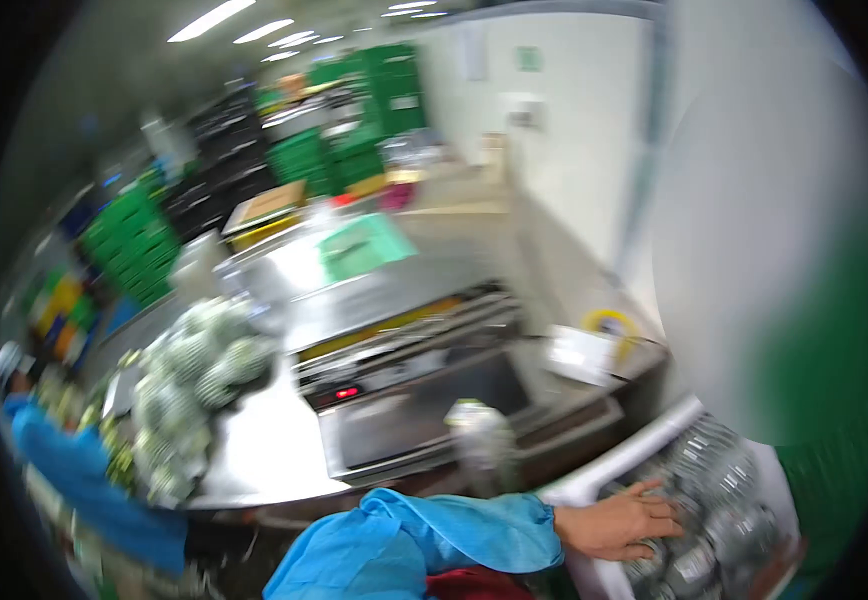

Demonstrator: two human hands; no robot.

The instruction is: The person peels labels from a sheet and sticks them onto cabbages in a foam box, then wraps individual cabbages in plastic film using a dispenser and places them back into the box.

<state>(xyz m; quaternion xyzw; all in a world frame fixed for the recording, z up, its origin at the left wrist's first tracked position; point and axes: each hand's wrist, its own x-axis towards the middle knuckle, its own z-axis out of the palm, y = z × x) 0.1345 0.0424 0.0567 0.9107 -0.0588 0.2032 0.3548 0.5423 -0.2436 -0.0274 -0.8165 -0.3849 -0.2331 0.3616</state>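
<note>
One hand in a blue sleeve reaches in from the bottom centre, fingers spread, over the white-rimmed bin at the lower right. It is nearest to the shiny, clear-wrapped items inside; contact is hard to tell through the blur. By its thumb and arm direction I take it as my right hand. My left hand does not show. Beyond the arm stands a clear bottle-like object, in front of a metal machine with a red display.
Net-wrapped pale green produce is heaped on the metal table. A co-worker in a blue sleeve stands at the left. A yellow tape roll lies by a white box. Green crates are stacked behind.
</note>
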